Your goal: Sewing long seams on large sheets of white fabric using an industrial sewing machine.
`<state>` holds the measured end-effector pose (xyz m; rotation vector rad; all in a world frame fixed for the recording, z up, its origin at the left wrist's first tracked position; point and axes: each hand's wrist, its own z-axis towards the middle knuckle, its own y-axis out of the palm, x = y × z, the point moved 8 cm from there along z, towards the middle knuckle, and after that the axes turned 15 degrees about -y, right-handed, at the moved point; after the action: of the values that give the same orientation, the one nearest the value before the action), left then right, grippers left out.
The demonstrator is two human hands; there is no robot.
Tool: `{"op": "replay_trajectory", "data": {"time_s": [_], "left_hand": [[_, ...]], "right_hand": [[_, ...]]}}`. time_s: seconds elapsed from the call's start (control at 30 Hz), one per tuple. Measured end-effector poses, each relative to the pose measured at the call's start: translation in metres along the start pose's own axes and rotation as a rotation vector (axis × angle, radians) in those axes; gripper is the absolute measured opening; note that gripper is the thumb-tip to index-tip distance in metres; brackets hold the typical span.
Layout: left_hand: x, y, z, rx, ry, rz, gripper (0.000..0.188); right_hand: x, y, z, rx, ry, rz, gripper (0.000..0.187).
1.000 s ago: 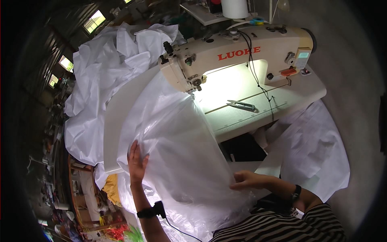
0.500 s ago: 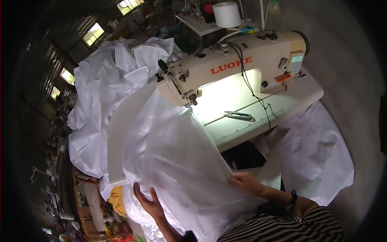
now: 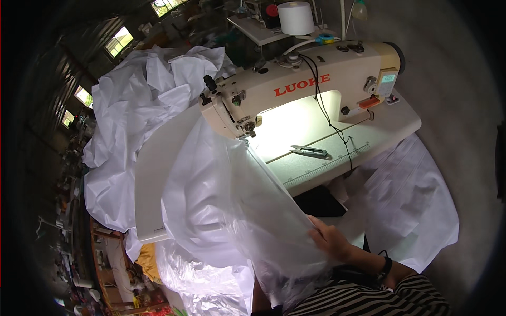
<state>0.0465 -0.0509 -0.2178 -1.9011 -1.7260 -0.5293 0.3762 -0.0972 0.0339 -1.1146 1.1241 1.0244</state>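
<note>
A thin, translucent white sheet (image 3: 274, 221) runs from under the needle area of the sewing machine (image 3: 316, 76) down toward my lap. My right hand (image 3: 329, 239) is closed on its right edge, below the machine bed. Of my left arm, only part of the forearm (image 3: 260, 300) shows at the lower edge; the sheet covers the hand, so its fingers cannot be made out. The sheet's straight edge stretches from the presser foot to my right hand. On the lit machine bed lie small thread snips (image 3: 310, 151), apart from both hands.
A large heap of white material (image 3: 142, 105) lies behind the table's left part (image 3: 158, 174). More white cloth (image 3: 414, 195) hangs at the right. A thread cone (image 3: 295, 19) stands behind the machine, and a black cord (image 3: 329, 124) dangles over its arm. Something yellow (image 3: 149, 263) is at lower left.
My left hand has gone from on top of the sheet to beneath it, drawing the left part inward into folds. My right hand has shifted slightly right along the edge.
</note>
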Motion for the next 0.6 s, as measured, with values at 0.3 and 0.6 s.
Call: {"op": "replay_trajectory", "data": {"time_s": [0.3,0.6], "left_hand": [[0.086,-0.147,-0.108,0.672,0.599,-0.434,0.051],[0.308,-0.173,-0.207,0.912,1.174,0.165,0.051]], "right_hand": [[-0.041,0.042,0.003,-0.330,-0.470,-0.840,0.068],[-0.054,0.068,0.071,-0.408,-0.346,-1.201,0.070]]}}
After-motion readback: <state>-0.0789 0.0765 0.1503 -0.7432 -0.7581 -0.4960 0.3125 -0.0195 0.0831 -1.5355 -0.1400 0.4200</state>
